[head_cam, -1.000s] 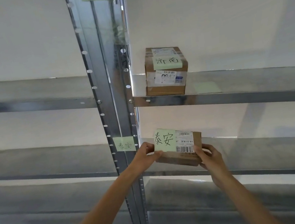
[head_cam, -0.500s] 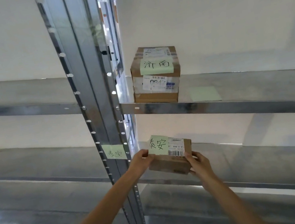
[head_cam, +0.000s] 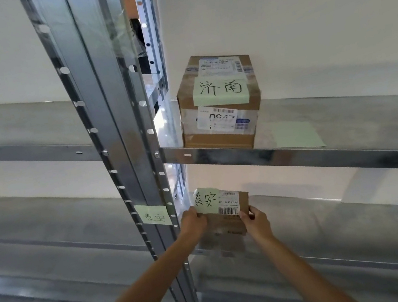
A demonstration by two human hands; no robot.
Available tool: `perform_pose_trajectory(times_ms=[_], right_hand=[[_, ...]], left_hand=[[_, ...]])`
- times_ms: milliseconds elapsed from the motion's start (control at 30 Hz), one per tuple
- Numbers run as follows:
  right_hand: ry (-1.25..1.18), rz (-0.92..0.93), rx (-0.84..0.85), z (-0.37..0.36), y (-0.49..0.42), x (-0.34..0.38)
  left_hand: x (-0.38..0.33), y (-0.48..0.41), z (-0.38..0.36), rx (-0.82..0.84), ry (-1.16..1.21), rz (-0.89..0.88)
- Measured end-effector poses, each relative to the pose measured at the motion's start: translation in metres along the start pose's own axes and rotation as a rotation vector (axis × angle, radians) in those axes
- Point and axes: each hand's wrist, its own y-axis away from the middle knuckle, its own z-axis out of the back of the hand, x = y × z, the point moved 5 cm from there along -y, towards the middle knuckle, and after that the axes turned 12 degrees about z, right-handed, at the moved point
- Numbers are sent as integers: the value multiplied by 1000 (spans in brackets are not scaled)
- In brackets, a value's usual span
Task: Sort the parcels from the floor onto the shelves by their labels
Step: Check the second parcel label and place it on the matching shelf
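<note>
Now, parcel (head_cam: 229,215) held at the lower shelf (head_cam: 362,218)

Steel rack (head_cam: 21,151) against a pale wall, its post (head_cam: 104,114) standing left of two shelves. On the upper shelf (head_cam: 350,151) sits a big box (head_cam: 222,123), near the post, with a green note marked 济南 on top. A blank green slip (head_cam: 295,134) lies just beside it. Below, the small brown parcel is at the lower shelf's left end, close to the post; whether it rests on the metal I cannot tell. The left hand (head_cam: 194,221) grips its left edge and the right hand (head_cam: 255,220) its right, fingers curled round. Its green tag (head_cam: 206,200) reads 泰安, matching the post tag (head_cam: 154,215).
</note>
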Motion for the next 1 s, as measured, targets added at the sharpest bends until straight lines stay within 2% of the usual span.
perform_pose_trajectory(times_ms=[233,400,667,767,867,1000], right_hand=[[36,-81,-45,-20,-12,-12],[49,-114,-80,-21,-20,-19],[75,-75,-82,-19,-22,-23],[85,-69,-32,-20,-22,-24],[76,-96,18,-21,-17,-26],[137,-71,-47,-4,-7,-23]], left_hand=[[0,-18,-10,13,-1,67],[4,-33,-16,58,-79,31],[12,-49,-23,161,-206,41],[9,-52,-22,192,-210,54],[0,-52,-19,145,-146,25],[-9,-49,-15,34,-127,-133]])
